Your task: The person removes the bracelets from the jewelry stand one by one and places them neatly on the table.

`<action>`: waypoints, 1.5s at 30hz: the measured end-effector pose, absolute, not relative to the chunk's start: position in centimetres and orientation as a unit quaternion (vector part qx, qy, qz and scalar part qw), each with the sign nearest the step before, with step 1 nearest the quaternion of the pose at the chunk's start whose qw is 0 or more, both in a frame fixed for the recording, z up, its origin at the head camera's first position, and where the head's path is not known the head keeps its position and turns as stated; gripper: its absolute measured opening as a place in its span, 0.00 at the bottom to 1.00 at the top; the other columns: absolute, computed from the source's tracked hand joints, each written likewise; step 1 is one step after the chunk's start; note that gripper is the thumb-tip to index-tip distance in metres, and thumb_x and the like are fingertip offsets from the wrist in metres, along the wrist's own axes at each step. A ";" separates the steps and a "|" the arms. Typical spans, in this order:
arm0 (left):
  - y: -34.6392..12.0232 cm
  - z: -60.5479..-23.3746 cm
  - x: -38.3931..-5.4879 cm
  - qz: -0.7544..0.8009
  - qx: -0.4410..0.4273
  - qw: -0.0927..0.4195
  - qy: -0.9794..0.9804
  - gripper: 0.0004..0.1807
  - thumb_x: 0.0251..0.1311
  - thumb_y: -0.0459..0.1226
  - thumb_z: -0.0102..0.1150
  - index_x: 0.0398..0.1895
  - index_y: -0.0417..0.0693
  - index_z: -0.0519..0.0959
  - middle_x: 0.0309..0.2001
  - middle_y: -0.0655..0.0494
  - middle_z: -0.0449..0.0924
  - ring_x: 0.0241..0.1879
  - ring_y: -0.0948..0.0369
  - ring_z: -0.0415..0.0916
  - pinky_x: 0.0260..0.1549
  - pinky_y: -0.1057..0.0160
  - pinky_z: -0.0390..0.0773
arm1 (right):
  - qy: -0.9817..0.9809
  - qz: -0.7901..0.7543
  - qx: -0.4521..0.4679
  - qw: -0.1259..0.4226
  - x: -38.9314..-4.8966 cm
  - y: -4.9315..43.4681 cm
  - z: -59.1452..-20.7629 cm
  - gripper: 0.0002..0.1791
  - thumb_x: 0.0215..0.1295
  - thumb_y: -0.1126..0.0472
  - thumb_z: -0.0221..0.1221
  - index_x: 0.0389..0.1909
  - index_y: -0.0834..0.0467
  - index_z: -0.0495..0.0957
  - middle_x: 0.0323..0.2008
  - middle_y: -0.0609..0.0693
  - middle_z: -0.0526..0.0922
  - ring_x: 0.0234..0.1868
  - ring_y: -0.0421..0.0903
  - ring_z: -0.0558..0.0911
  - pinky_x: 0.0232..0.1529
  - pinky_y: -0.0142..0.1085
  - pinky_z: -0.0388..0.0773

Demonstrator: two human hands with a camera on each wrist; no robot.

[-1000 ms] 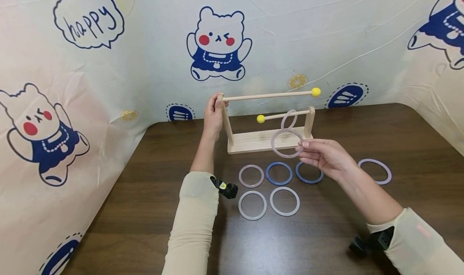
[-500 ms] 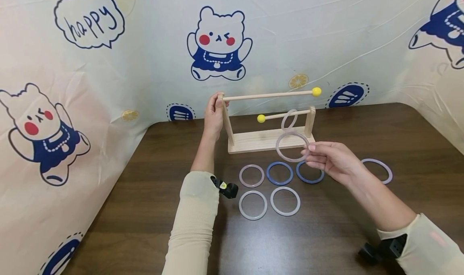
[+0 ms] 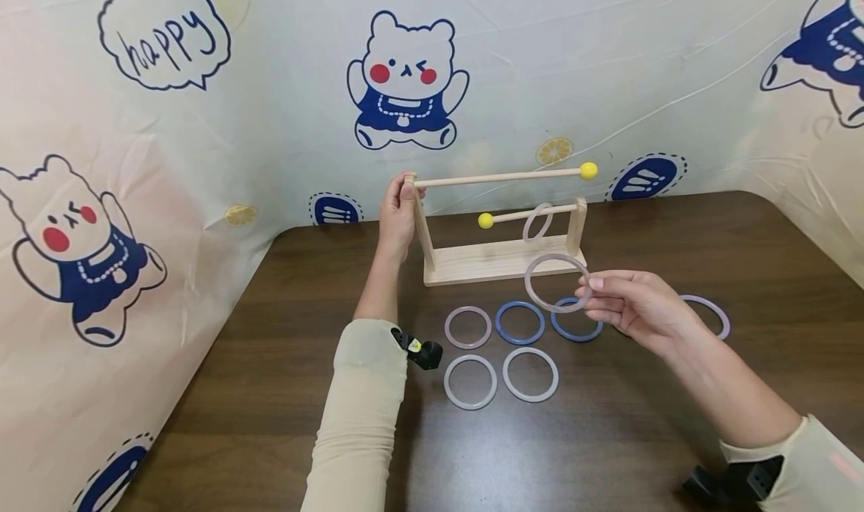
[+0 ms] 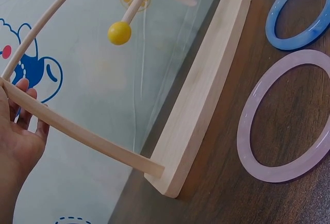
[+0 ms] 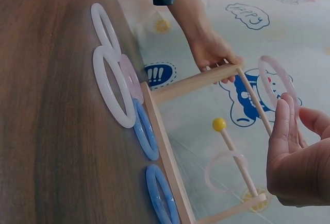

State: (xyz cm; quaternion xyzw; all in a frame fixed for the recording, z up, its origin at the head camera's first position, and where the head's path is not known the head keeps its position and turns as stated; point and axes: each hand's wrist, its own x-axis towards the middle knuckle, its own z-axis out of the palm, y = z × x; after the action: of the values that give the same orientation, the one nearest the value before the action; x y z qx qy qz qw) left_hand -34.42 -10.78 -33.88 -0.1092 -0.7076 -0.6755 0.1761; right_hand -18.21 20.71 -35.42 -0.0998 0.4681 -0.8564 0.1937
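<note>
A wooden rack (image 3: 486, 263) with two rods tipped by yellow balls stands on the table. My left hand (image 3: 397, 220) grips the top of its left post. Between thumb and fingertips, my right hand (image 3: 637, 306) pinches a pale pink ring (image 3: 529, 278), held up in front of the rack's right end. Another pale ring (image 5: 208, 175) hangs on the lower rod. In the left wrist view the left-hand fingers (image 4: 24, 105) show behind the post. The right wrist view shows the pinched ring rising above the right hand's fingers.
In front of the rack lie a pinkish ring (image 3: 448, 327), two blue rings (image 3: 499, 323) and two whitish rings (image 3: 447, 382). A lavender ring (image 3: 725, 321) lies at the right, partly hidden by the right hand. A printed cloth (image 3: 270, 122) hangs behind the table.
My right hand has drawn back to the right and toward me with the pink ring, away from the rack. The left hand and the rack have stayed put.
</note>
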 end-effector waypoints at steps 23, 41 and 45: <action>-10.2 -33.5 -34.3 -0.670 -0.107 0.162 -0.716 0.24 0.68 0.45 0.40 0.59 0.39 0.67 0.45 0.39 0.74 0.50 0.51 0.71 0.50 0.57 0.66 | 0.477 -0.840 -0.128 0.227 -16.2 22.6 -38.2 0.17 0.70 0.73 0.42 0.37 0.63 0.82 0.34 0.54 0.84 0.34 0.42 0.84 0.38 0.34 0.77; -10.8 -33.7 -34.4 -0.673 -0.102 0.166 -0.713 0.23 0.69 0.44 0.40 0.58 0.38 0.68 0.42 0.43 0.75 0.47 0.56 0.72 0.49 0.59 0.67 | 0.485 -0.817 -0.174 0.258 -16.5 25.7 -38.9 0.20 0.70 0.75 0.39 0.42 0.63 0.81 0.38 0.56 0.83 0.38 0.43 0.83 0.40 0.35 0.77; -10.9 -33.8 -34.5 -0.677 -0.106 0.162 -0.710 0.23 0.69 0.44 0.40 0.59 0.37 0.67 0.44 0.39 0.74 0.48 0.53 0.71 0.49 0.60 0.66 | 0.495 -0.811 -0.164 0.266 -16.4 26.1 -39.1 0.20 0.69 0.75 0.39 0.41 0.63 0.81 0.38 0.56 0.83 0.37 0.43 0.83 0.39 0.35 0.77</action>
State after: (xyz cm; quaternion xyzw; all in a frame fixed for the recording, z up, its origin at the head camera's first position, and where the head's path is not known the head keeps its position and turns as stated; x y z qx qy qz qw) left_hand -34.51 -10.86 -33.78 -0.1058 -0.7097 -0.6775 0.1616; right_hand -16.40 26.08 -39.08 -0.1643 0.4946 -0.8109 0.2662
